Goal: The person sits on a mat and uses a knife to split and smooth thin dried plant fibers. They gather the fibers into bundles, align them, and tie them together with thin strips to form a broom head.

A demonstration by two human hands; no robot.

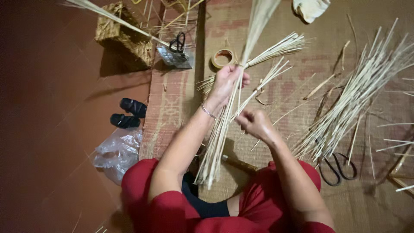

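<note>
Head view: a woven mat (258, 190) covers a reddish-brown floor (51, 108), on which the person in red sits. The left hand (228, 82) has its fingers (238, 72) closed round a bundle of pale straw stalks (220, 133) at the point where the stalks cross and fan out above; the bundle's lower ends hang down toward the lap. The right hand (254, 123), just below and to the right, has its fingers curled shut, apparently pinching one or a few thin stalks, though the exact grip is too small to tell. The stalks appear light, thin, springy along their length and probably brittle if bent sharply; a firm hold at the crossing point seems the best place to keep them from splaying. Nearby lie a loose heap of stalks (353, 99), black scissors (338, 168), a roll of tape (223, 57), a second pair of scissors (177, 43), a woven basket (125, 36), a plastic bag (118, 151) and dark sandals (129, 113).
</note>
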